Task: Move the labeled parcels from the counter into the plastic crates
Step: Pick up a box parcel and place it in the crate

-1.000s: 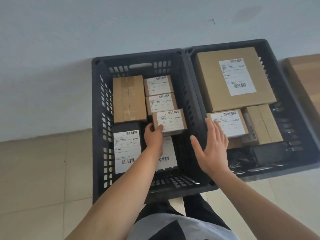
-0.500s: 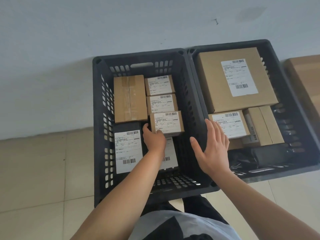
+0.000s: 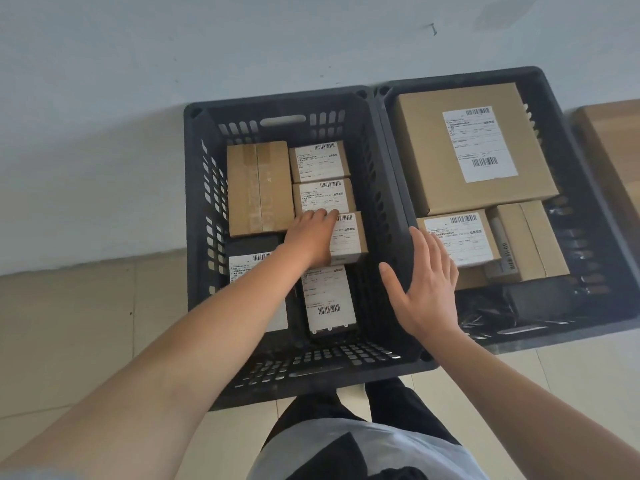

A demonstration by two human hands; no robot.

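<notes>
Two dark plastic crates stand side by side on the floor against the wall. In the left crate, a small labeled cardboard parcel sits third in a row behind two like it. My left hand lies flat on top of this parcel, fingertips at its far edge touching the middle one. My right hand is spread open over the wall shared by the crates, holding nothing. The right crate holds a large labeled box and smaller parcels.
The left crate also holds a taped brown box and two black labeled packets; its near end shows bare floor grid. A wooden surface edges in at far right. Tiled floor lies around.
My left hand slid from the parcel's near corner up onto its top as the parcel settled down into the row. The right hand stayed over the crate wall.
</notes>
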